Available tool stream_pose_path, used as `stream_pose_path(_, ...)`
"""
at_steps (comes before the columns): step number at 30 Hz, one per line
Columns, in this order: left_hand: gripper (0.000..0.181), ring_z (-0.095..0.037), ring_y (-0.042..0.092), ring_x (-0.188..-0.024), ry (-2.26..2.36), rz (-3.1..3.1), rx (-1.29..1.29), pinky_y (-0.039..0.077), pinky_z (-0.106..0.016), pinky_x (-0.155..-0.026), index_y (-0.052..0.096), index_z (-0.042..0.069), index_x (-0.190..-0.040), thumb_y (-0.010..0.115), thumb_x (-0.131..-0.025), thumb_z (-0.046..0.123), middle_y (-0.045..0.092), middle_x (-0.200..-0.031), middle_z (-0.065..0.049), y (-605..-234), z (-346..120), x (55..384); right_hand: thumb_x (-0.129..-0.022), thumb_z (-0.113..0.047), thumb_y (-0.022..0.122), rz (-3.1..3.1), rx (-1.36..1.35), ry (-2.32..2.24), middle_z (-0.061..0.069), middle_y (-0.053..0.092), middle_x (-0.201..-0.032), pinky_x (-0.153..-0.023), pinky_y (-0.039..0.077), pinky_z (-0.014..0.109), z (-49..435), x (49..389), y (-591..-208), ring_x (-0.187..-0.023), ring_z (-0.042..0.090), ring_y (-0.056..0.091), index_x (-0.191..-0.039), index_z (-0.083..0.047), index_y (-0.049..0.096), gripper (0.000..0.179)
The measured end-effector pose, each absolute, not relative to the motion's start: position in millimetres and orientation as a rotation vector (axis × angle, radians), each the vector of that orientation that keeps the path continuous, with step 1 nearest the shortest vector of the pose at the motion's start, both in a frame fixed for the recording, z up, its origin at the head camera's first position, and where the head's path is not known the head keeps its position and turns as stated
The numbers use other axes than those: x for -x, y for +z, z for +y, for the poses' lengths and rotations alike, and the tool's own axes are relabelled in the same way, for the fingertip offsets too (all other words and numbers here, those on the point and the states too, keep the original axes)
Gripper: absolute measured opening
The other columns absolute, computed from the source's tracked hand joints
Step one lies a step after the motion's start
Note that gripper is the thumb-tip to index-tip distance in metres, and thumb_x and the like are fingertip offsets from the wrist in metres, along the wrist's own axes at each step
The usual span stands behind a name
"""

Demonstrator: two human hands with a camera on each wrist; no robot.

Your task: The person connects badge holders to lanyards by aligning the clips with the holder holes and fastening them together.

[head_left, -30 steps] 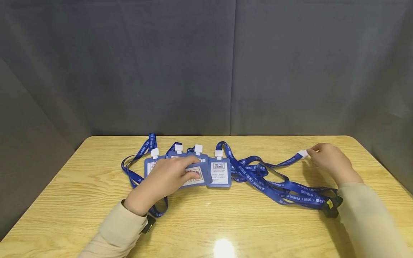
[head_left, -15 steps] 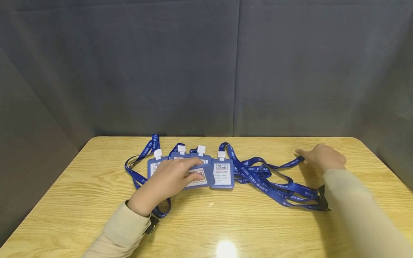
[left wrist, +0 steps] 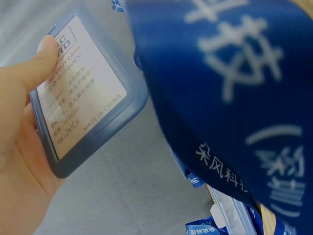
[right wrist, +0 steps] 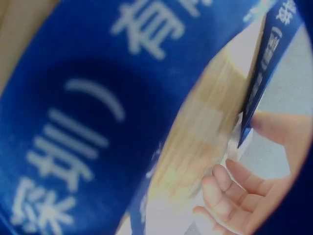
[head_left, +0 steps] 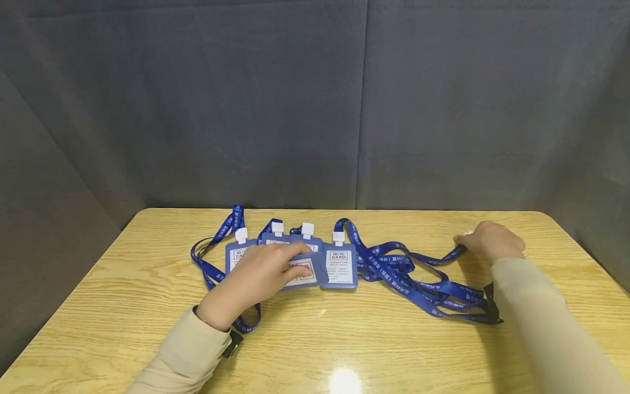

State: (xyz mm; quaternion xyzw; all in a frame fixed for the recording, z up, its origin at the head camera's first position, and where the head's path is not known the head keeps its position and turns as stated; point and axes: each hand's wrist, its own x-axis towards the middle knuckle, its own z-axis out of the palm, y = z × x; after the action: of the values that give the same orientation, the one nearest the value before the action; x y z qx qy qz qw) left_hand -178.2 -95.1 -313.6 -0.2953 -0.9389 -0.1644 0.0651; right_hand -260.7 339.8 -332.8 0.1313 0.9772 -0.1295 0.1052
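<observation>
My left hand (head_left: 253,271) holds a blue-framed card holder (head_left: 304,272) between thumb and fingers. In the left wrist view the thumb lies on the face of this card holder (left wrist: 85,88), printed "MADE IN CHINA". It overlaps a second card holder (head_left: 339,265) lying flat with a white clip on top. At the right, my right hand (head_left: 492,242) pinches the end of a blue lanyard (head_left: 443,258). The right wrist view shows the thumb on the strap beside a white clip (right wrist: 238,142), the other fingers curled below it. Most of that clip is hidden in the head view.
More card holders lie behind the left hand: one (head_left: 237,253) at the left, two others partly covered. Blue lanyard straps (head_left: 408,284) spread in a tangle to the right, and another strap (head_left: 200,260) loops at the left. A grey curtain (head_left: 295,109) hangs behind the wooden table (head_left: 315,350).
My right hand has turned over and shifted slightly left on the lanyard end, now mostly covering the white clip. The left hand keeps its hold on the card holder.
</observation>
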Motion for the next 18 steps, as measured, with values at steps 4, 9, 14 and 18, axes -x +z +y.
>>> stream_pose_path(4,0.037,-0.016,0.07,-0.093,-0.49,-2.836,0.893,0.052,-0.034,-0.072,0.067,0.016,-0.123,0.069,-0.092,0.036,0.072,-0.114,-0.001,-315.4,-94.6,178.8,-0.09,-0.036,0.054,2.925,-0.401,-0.412,0.02,0.057,-0.083,-0.065,0.04,0.044,342.3,262.2,-333.6,-0.076,0.033,0.053,-0.096,0.008,0.054,0.045)
stream_pose_path(9,0.035,-0.015,0.069,-0.092,-0.49,-2.834,0.896,0.051,-0.032,-0.07,0.068,0.017,-0.122,0.069,-0.092,0.036,0.072,-0.113,0.0,-317.3,-95.0,179.1,-0.092,-0.034,0.052,2.999,-0.414,-0.483,0.03,0.058,-0.094,-0.065,0.041,0.048,344.2,260.1,-335.1,-0.081,0.04,0.057,-0.111,0.015,0.042,0.055)
stream_pose_path(14,0.035,-0.016,0.069,-0.096,-0.478,-2.832,0.901,0.053,-0.035,-0.072,0.068,0.017,-0.121,0.069,-0.092,0.036,0.072,-0.113,0.001,-317.1,-95.4,180.0,-0.09,-0.03,0.059,3.082,-0.411,-0.714,0.035,0.054,-0.106,-0.067,0.043,0.05,345.4,257.9,-337.4,-0.09,0.046,0.056,-0.123,0.016,0.038,0.06)
stream_pose_path(18,0.035,-0.017,0.069,-0.098,-0.484,-2.832,0.899,0.053,-0.036,-0.075,0.069,0.017,-0.121,0.069,-0.092,0.037,0.072,-0.114,0.001,-318.0,-95.4,180.5,-0.094,-0.021,0.057,3.101,-0.457,-1.073,0.034,0.054,-0.107,-0.064,0.046,0.038,344.0,259.0,-336.3,-0.079,0.032,0.059,-0.132,0.018,0.033,0.06)
